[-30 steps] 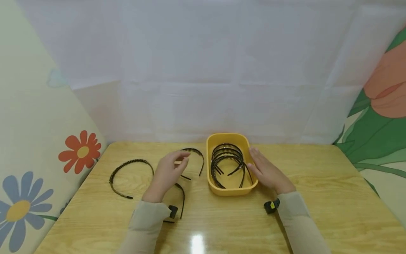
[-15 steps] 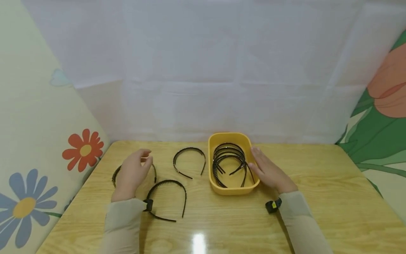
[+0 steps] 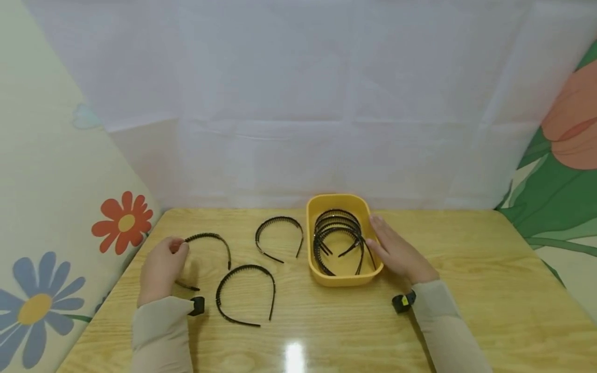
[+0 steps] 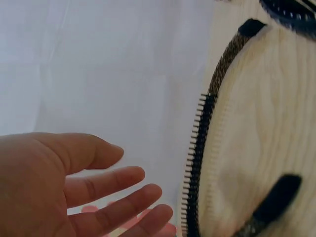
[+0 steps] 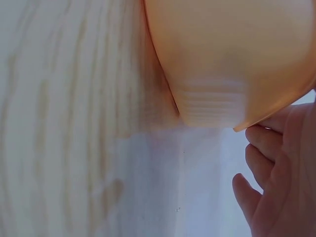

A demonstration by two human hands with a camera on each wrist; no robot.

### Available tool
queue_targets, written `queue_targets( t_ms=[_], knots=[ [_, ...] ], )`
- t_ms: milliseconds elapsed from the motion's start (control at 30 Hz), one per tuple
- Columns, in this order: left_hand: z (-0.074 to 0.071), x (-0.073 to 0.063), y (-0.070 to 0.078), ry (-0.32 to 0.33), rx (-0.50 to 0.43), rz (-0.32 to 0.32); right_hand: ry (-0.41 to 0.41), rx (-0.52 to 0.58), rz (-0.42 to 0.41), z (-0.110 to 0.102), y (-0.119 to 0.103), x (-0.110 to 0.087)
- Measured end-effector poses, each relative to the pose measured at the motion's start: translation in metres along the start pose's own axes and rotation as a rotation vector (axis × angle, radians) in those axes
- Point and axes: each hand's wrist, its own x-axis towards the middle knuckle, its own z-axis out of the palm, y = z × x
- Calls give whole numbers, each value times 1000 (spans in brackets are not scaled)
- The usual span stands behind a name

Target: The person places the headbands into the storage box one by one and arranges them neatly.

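Note:
In the head view my left hand (image 3: 159, 270) is at the left side of a black toothed headband (image 3: 205, 235) and covers part of it. The left wrist view shows the fingers loosely bent and apart from the thumb, with the headband (image 4: 196, 153) lying beyond the fingertips. My right hand (image 3: 400, 254) rests with fairly straight fingers along the right side of a yellow plastic box (image 3: 345, 281). From the right wrist, its fingers (image 5: 264, 143) touch the box near the rim. Several black headbands (image 3: 337, 229) overlap inside the box.
Two more headbands lie between my left hand and the box, one nearer headband (image 3: 245, 267) and one farther headband (image 3: 279, 218). A white sheet (image 3: 261, 103) hangs behind the wooden table (image 3: 326, 326). Flower-patterned walls (image 3: 56, 171) flank it.
My left hand has moved left, away from the farther and nearer headbands, and come down to the leftmost one. The right hand stays against the box.

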Motion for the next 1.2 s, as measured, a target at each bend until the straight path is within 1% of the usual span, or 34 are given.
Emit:
queue_targets(
  t_ms=[167,333,433,567,667,767,833,1033,1200],
  knots=[
    [-10,-1,-15,13,-24,-79,-5,11,7,-1,-1,0],
    [-17,1,-28,-15,-14,-127,-1,10,-1,1,-1,-1],
    [-17,3,-33,-25,3,-130,5,7,-2,2,0,-1],
    [-14,6,-36,-49,14,-120,12,6,3,2,0,-2],
    [-10,8,-36,-76,-18,-130,17,3,3,1,-1,-3],
    [-6,10,-36,-84,-54,-144,22,0,4,-1,-1,-4],
    [-3,11,-36,-80,-56,-143,25,2,3,-1,-1,-4],
    [0,12,-38,-39,-36,-146,24,6,2,-1,0,-3],
    [1,12,-40,-29,-42,-156,13,0,5,0,2,-2]
  ],
)
